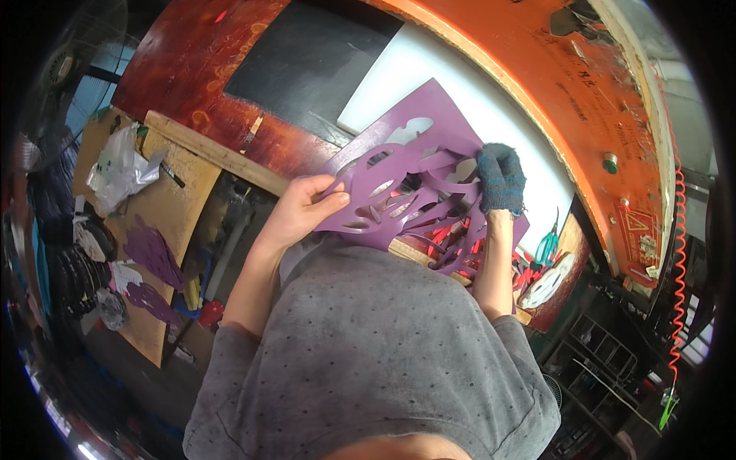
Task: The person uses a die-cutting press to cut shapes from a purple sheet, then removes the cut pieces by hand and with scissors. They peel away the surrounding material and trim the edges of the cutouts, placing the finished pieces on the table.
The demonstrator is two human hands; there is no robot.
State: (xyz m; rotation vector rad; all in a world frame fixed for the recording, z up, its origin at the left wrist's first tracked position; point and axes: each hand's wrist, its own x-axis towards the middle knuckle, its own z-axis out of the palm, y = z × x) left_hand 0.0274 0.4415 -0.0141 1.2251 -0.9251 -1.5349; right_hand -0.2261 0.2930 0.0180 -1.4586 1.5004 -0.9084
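A purple sheet (429, 103), cut through with many rounded holes and loose strips, is held up in front of my body. My bare left hand (310, 205) pinches its left edge between thumb and fingers. At the sheet's right side, my right hand (502, 178), in a dark grey-blue knitted glove, is closed on the purple strips; its fingertips are partly hidden. Beneath the sheet lies a white board (368, 100). Red scraps (443, 236) show through and below the cut-outs. To the right of my gloved hand are teal-handled scissors (547, 248).
An orange machine body (567, 96) curves along the far right, with a red coiled cord (678, 230) hanging beyond it. A black mat (307, 61) rests on the reddish table. On a wooden side table (180, 211) at left sit a plastic bag (119, 172) and purple cut pieces (152, 251).
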